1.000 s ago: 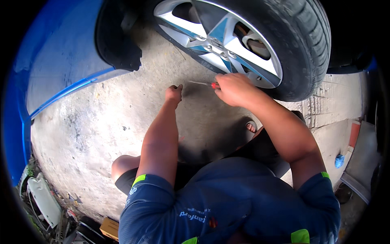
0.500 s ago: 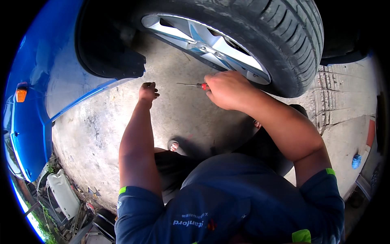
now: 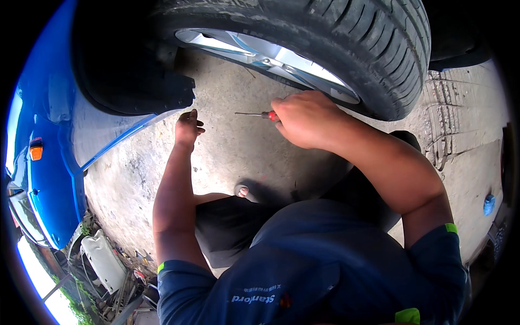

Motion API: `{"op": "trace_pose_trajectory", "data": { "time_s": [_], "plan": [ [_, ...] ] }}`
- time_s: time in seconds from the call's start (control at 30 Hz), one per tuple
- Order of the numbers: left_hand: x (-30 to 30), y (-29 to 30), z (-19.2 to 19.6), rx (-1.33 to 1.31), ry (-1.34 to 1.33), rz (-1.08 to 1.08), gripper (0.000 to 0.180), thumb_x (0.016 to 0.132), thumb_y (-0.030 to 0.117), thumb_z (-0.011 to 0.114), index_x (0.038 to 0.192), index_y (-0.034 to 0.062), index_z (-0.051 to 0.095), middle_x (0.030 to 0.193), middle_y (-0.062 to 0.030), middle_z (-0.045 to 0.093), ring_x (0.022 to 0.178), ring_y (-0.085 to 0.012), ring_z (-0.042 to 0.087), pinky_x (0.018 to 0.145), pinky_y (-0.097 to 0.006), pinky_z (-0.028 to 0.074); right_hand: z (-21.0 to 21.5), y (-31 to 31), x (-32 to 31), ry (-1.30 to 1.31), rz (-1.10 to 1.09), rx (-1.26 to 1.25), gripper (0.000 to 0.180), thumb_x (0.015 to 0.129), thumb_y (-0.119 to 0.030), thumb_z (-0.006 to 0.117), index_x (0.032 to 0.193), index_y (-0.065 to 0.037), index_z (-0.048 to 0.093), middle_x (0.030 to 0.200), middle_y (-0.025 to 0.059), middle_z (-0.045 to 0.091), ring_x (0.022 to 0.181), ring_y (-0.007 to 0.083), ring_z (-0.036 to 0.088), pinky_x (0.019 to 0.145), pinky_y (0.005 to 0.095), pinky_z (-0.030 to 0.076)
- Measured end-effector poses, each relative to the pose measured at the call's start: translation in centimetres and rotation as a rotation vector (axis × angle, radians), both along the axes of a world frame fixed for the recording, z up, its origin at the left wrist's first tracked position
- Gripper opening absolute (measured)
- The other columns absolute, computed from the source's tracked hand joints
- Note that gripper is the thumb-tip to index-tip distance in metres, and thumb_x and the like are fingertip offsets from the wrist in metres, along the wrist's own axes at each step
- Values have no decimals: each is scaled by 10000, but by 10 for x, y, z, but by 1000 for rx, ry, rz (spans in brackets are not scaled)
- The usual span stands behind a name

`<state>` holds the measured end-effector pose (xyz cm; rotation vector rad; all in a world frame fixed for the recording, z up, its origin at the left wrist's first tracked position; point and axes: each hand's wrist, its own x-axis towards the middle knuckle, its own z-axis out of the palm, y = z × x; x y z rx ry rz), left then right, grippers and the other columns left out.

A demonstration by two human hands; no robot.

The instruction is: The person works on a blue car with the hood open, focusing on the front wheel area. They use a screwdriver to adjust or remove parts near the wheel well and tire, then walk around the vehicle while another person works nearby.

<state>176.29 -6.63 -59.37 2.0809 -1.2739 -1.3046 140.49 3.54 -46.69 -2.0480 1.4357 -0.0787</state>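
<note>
My right hand (image 3: 306, 119) is closed round a screwdriver (image 3: 249, 114) with a red handle. Its thin metal shaft points left over the concrete floor. Most of the handle is hidden in my fist. Just ahead of this hand are the silver wheel rim (image 3: 273, 64) and its black tyre (image 3: 374, 59). My left hand (image 3: 187, 129) hangs just below the ragged lower edge of the black wheel-arch liner (image 3: 146, 89). Its fingers are loosely bent and apart, with nothing visible in them. Whether a fingertip touches the liner is unclear.
Blue car bodywork (image 3: 51, 179) with an orange side light (image 3: 36, 150) curves along the left. A pale panel (image 3: 105, 260) lies among scrap at the lower left. Stained concrete (image 3: 244, 146) spreads below my hands. A blue container (image 3: 489, 205) stands at the far right.
My left hand has shifted slightly left and down, nearer the liner. The view has tilted, so the wheel and car body sit differently. The screwdriver stays in my right hand.
</note>
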Motion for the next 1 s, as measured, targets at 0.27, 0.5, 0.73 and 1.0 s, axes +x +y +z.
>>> {"op": "trace_pose_trajectory", "data": {
  "time_s": [0.27,0.5,0.73,1.0],
  "plan": [
    [-16,-9,5,16,-110,-14,456,1009,390,506,1117,-43,602,806,-136,675,591,-190,629,570,-271,492,-4,-3,7,-43,-43,-51,200,875,-207,641,953,-25,621,872,174,682,865,364,658,749,477,507],
    [-19,-1,26,-38,587,-111,294,947,182,529,1133,-35,599,1000,-192,675,874,-260,674,838,-351,559,-23,-27,32,-359,-183,-183,245,867,-287,643,910,-46,641,832,151,681,834,343,669,705,457,523],
    [-36,8,57,-63,1160,35,308,1029,194,433,1231,-16,535,1013,-188,700,947,-304,696,929,-420,538,-38,-52,66,-457,-274,-63,353,861,-357,697,1093,-92,672,906,148,703,841,354,668,742,431,523],
    [-14,2,45,-119,1173,48,288,1045,204,426,1186,-19,543,972,-146,672,946,-294,672,955,-430,523,-49,-59,88,-484,-267,-67,350,862,-344,702,1121,-110,675,941,139,712,870,338,679,759,412,529]
  ]
}}
